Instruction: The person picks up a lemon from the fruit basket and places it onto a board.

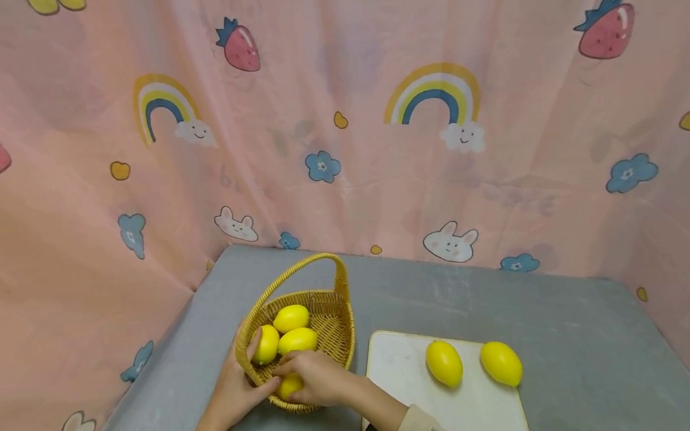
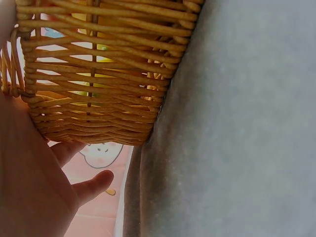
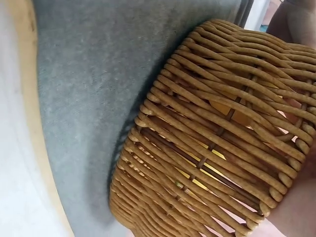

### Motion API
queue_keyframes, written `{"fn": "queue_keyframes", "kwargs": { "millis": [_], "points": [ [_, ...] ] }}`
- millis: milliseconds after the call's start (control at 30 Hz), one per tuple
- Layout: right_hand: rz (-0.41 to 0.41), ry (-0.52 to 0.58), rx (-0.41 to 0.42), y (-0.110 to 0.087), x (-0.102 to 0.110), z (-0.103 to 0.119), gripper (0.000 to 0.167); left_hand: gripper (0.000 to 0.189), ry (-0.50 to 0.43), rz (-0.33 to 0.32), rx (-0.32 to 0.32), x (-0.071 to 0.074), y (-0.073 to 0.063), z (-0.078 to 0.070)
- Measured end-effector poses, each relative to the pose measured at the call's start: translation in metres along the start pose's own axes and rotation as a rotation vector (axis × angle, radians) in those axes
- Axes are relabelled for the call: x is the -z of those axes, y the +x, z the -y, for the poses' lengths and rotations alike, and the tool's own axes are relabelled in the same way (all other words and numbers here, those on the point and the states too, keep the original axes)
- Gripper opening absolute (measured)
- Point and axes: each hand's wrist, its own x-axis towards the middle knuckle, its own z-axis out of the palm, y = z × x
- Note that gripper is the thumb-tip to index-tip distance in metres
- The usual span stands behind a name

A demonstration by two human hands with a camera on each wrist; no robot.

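One lemon (image 1: 290,385), in right grip (image 1: 317,376), inside basket (image 1: 329,301)

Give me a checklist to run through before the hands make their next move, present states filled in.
1. Wicker basket opening upward on the grey tabletop: ok.
2. Left hand holding the basket's side: ok.
3. Right hand clear of the basket: not ok; it reaches inside and grips the near lemon.
4. Near lemon resting on the basket's floor: cannot tell; the hand hides much of it.
5. Both remaining lemons fully within the white cutting board: not ok; one overlaps its right edge.
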Motion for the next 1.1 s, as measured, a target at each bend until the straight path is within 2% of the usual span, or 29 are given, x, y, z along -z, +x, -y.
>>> {"fn": "queue_keyframes", "kwargs": {
  "millis": [100,367,733,933,1100],
  "points": [
    [-0.001,0.036,-0.019,0.0,0.001,-0.001,0.04,0.092,-0.007,0.0,0.009,0.0,0.0,-0.001],
    [-0.068,0.109,-0.065,-0.008,0.011,-0.005,0.04,0.093,0.01,0.001,0.018,0.0,0.001,-0.002],
    [-0.283,0.456,-0.163,-0.031,0.029,-0.026,0.044,0.092,-0.017,0.017,0.042,0.0,0.0,-0.004],
    [-0.381,0.56,-0.181,-0.047,0.041,-0.035,0.044,0.093,-0.042,0.032,0.077,0.001,0.001,-0.004],
    [-0.453,0.618,-0.211,-0.058,0.048,-0.042,0.046,0.094,-0.05,0.039,0.081,0.001,0.002,-0.003]
  ]
}}
